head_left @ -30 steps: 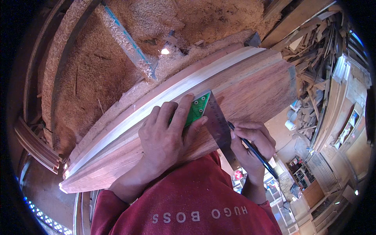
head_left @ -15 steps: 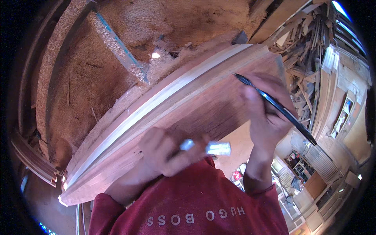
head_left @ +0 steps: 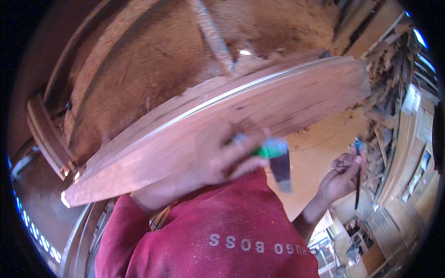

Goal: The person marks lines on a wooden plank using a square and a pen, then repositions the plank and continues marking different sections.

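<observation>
My left hand, blurred by motion, is over the near side of a long reddish wooden board. Its fingers are closed round a small shiny object with a green part, too smeared to name. A dark flat strip shows just below that object; whether the two are joined I cannot tell. Out to the right, away from the board, my right hand grips a slim black pen held nearly upright.
Sawdust covers the ground beyond the board. Curved wooden pieces stand at the upper left, and stacked strips lie below them. Scrap wood is heaped at the right. A grey bar lies on the sawdust.
My right hand has drawn back from the board to the lower right with the pen, which now stands nearly upright. My left hand still holds the shiny object, whose green part now shows. The view has shifted.
</observation>
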A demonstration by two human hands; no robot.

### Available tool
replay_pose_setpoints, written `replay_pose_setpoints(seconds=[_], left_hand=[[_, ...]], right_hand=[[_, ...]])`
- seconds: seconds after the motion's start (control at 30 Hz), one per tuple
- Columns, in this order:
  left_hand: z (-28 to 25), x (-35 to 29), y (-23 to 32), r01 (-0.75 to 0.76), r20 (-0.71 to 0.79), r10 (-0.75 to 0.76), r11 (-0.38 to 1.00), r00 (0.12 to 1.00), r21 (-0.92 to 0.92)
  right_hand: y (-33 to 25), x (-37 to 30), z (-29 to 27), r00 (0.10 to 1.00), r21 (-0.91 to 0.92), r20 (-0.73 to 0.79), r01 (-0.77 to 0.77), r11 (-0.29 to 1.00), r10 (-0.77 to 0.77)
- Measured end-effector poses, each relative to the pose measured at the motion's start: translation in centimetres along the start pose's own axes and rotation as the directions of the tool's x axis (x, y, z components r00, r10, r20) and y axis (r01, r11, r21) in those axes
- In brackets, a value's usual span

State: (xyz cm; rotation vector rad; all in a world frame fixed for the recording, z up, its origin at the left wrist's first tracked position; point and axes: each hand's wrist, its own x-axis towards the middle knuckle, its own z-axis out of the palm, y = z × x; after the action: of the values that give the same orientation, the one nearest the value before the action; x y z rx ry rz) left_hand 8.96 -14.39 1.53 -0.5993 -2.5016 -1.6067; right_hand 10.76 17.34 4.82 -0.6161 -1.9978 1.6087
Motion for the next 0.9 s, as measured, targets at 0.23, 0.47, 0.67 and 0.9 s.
replay_pose_setpoints(seconds=[0.23, 0.47, 0.67, 0.9], left_hand=[[-10.3, -10.7, -1.2, 0.504, -0.611, -0.379, 0.863, 0.695, 0.037], [-21.8, -25.1, -0.8, 0.641, -0.706, -0.347, 0.742, 0.618, 0.197], [-27.5, -31.3, -3.4, 0.664, -0.649, -0.412, 0.721, 0.639, 0.196], [-29.4, -31.0, -6.9, 0.56, -0.392, -0.427, 0.756, 0.815, 0.34]], right_hand=[[-0.6, -9.1, -1.7, 0.994, 0.022, -0.031, 0.11, 0.994, -0.109], [1.0, -19.6, -3.5, 0.994, 0.002, 0.108, -0.017, 1.0, 0.016], [1.0, -26.2, 0.1, 0.984, 0.042, 0.173, -0.042, 0.998, 0.035], [-1.2, -36.3, 12.3, 0.953, -0.023, 0.301, -0.025, 0.999, 0.031]])
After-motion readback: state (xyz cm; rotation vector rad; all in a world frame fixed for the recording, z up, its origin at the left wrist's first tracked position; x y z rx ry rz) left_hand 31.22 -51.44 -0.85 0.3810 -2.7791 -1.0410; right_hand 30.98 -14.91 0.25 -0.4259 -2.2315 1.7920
